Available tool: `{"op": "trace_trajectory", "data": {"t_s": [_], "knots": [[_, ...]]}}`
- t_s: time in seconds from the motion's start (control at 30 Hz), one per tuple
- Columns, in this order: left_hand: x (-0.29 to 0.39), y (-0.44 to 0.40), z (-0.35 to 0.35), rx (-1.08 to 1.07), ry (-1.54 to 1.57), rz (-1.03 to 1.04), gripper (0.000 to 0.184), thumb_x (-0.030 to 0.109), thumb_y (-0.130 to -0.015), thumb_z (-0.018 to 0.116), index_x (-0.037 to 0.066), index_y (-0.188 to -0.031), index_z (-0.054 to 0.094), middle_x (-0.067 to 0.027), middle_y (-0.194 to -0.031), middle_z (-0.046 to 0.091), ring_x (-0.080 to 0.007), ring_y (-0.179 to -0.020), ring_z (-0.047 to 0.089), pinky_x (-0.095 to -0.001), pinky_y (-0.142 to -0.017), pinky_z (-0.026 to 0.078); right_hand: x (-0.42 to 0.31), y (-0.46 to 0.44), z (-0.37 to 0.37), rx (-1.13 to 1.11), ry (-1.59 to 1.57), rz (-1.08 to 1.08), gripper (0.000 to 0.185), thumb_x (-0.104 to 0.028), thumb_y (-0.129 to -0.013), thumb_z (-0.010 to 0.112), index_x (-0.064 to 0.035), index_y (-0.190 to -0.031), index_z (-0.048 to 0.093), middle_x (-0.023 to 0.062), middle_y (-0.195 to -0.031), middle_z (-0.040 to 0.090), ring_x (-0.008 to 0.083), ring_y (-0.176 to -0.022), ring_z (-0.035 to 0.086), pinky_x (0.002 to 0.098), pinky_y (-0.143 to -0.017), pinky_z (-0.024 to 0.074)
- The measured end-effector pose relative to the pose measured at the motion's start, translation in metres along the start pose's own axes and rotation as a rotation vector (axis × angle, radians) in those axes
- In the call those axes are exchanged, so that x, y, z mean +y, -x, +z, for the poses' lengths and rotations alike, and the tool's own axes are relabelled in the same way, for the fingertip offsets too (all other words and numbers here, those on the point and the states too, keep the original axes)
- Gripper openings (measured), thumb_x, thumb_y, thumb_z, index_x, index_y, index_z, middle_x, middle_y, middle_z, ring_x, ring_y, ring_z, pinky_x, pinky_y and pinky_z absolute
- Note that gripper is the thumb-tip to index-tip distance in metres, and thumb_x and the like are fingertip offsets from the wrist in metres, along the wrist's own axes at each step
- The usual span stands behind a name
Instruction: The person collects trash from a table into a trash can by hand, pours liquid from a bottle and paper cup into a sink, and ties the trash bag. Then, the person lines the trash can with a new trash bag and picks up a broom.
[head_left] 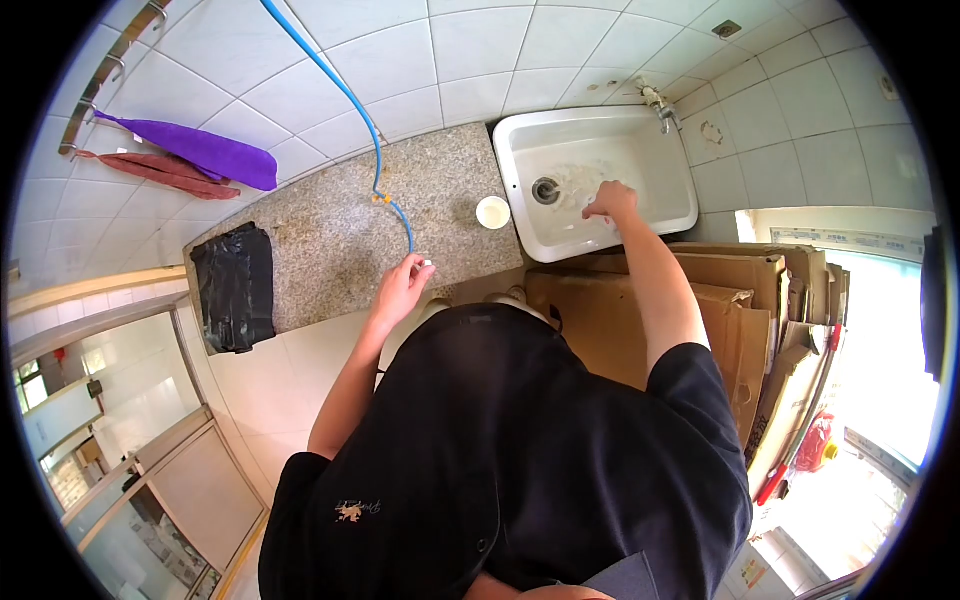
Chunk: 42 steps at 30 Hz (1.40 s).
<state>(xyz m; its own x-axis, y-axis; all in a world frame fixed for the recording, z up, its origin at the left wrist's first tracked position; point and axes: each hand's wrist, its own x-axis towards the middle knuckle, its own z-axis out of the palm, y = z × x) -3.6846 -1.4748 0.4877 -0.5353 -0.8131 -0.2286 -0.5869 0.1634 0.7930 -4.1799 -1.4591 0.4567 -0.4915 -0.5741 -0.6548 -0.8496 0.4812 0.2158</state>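
Observation:
My left hand [400,285] is closed around the lower end of a thin blue hose [378,150], just in front of the stone counter's edge. A small white piece [428,263] shows at its fingertips; what it is I cannot make out. Over the white sink [508,150], my right hand [612,202] is closed with the knuckles up, and whatever is in its fingers is hidden. Below it, whitish water or suds [575,185] lie around the drain [545,191]. A white cup [493,212] stands on the counter beside the sink's left rim.
The speckled counter [330,220] carries a folded black bag [235,285] at its left end. A tap [660,108] is on the wall above the sink. Flattened cardboard [650,300] leans below and right. Purple and brown cloths [215,155] hang at the left.

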Motion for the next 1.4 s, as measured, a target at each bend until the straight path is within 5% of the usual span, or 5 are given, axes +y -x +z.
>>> {"op": "trace_trajectory", "data": {"t_s": [0.4,0.6,0.83,1.1,1.4], "knots": [[-0.005,0.004,0.002,0.016,0.011,0.009,0.032,0.033,-0.100,0.066,0.003,-0.109,0.063,-0.0155,-0.079,0.070,-0.0292,-0.070,0.069,-0.0400,-0.066,0.053,-0.026,-0.001,-0.029,0.161,0.449,-0.074,0.053,-0.039,-0.058,0.093,-0.0154,-0.104,0.078,0.0030,-0.107,0.075,0.0237,-0.096,0.073,0.0391,-0.074,0.0592],[-0.006,0.006,0.001,0.016,0.004,-0.003,0.032,0.034,-0.100,0.065,0.003,-0.109,0.063,-0.0154,-0.079,0.070,-0.0295,-0.070,0.069,-0.0406,-0.066,0.053,-0.032,-0.010,-0.026,0.444,0.540,-0.147,0.037,-0.026,-0.065,0.089,-0.0172,-0.099,0.077,0.0037,-0.101,0.073,0.0240,-0.097,0.071,0.0424,-0.069,0.0564],[-0.008,0.008,0.001,0.004,-0.019,0.010,0.029,0.030,-0.102,0.063,0.003,-0.111,0.061,-0.0130,-0.078,0.069,-0.0242,-0.068,0.067,-0.0376,-0.065,0.052,-0.030,-0.018,-0.028,0.444,0.556,-0.139,0.035,-0.025,-0.068,0.086,-0.0159,-0.099,0.077,0.0046,-0.101,0.073,0.0240,-0.097,0.071,0.0407,-0.070,0.0561],[0.013,-0.013,0.005,-0.035,0.161,0.034,0.024,0.024,-0.103,0.062,0.005,-0.116,0.061,-0.0043,-0.080,0.065,-0.0118,-0.071,0.064,-0.0288,-0.065,0.051,0.001,0.016,0.009,0.004,-0.370,0.047,0.070,-0.060,-0.062,0.087,-0.0067,-0.105,0.076,0.0138,-0.103,0.076,0.0260,-0.092,0.074,0.0389,-0.084,0.0584],[0.107,-0.094,0.037,-0.243,0.538,0.237,0.028,0.009,-0.093,0.074,0.004,-0.119,0.064,-0.0049,-0.098,0.070,-0.0107,-0.089,0.068,-0.0257,-0.075,0.055,-0.006,0.128,0.062,0.428,-1.262,-0.151,0.070,-0.056,-0.070,0.086,-0.0020,-0.113,0.072,0.0170,-0.100,0.075,0.0286,-0.093,0.073,0.0400,-0.083,0.0566]]}}
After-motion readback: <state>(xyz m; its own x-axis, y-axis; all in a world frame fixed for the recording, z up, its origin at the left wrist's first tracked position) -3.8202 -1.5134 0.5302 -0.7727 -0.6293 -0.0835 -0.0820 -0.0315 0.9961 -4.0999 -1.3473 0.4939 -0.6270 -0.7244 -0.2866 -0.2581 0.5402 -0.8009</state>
